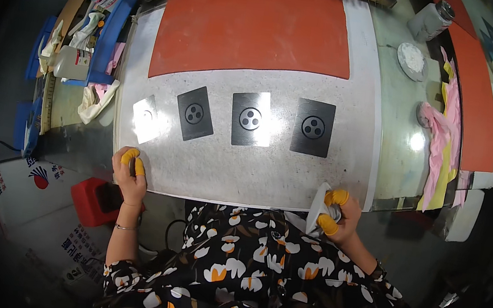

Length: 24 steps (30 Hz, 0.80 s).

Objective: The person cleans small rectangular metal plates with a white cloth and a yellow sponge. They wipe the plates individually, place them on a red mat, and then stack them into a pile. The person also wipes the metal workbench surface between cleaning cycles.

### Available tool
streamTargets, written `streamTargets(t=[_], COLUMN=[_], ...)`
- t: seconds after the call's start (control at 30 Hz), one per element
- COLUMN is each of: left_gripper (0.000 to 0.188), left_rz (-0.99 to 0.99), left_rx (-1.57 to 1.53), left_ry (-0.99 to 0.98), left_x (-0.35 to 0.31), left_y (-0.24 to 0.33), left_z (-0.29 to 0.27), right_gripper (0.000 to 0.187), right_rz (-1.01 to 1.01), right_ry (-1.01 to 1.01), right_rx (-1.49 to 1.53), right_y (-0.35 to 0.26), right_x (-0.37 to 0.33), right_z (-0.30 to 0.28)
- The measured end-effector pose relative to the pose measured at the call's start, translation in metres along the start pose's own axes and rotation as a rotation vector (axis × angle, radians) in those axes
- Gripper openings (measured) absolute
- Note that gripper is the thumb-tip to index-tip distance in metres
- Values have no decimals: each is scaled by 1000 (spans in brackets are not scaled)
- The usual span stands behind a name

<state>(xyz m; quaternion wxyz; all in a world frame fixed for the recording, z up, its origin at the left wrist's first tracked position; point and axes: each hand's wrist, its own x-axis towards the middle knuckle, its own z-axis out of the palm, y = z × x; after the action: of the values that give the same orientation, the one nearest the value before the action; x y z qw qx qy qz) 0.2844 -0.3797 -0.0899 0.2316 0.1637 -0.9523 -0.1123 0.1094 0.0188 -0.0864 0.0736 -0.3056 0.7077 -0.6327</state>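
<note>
Looking down from the head camera: the left hand point(130, 172) sits at the near edge of the speckled grey work board point(244, 175), fingers curled in on themselves, yellow finger cots on the tips, nothing gripped that I can see. Over on the other side, the right hand point(337, 217) is clenched around a crumpled white cloth point(317, 209), also in yellow cots, right at the board's near right corner.

On the board, four square metal plates lie in a row, well apart from both hands. The leftmost plate point(145, 119) flares bright with glare; its markings are washed out. Next, the second plate point(195, 113), then the third plate point(250, 118), then the fourth plate point(312, 127), each dark grey with a round three-hole emblem in the middle.

Behind them, a big orange mat point(252, 28) covers the far half of the board. To the right, pink and yellow cloths point(442, 138) are heaped on the glassy bench, with a clear jar point(430, 19) further back. Left, a white plastic bottle point(73, 63) lies among rags.
</note>
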Motion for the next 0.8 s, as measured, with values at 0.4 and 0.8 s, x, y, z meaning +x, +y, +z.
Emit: streamTargets(t=[0.4, 0.8], left_gripper=[15, 35], left_rz=[-8, 53], left_rx=[-66, -125], left_ry=[19, 15], left_x=[-3, 32], left_y=[-4, 55], left_z=[4, 14], right_gripper=[26, 26], right_rz=[90, -44], right_ry=[-50, 34], right_rx=[164, 122], right_y=[3, 6], right_x=[0, -4], right_z=[-1, 3])
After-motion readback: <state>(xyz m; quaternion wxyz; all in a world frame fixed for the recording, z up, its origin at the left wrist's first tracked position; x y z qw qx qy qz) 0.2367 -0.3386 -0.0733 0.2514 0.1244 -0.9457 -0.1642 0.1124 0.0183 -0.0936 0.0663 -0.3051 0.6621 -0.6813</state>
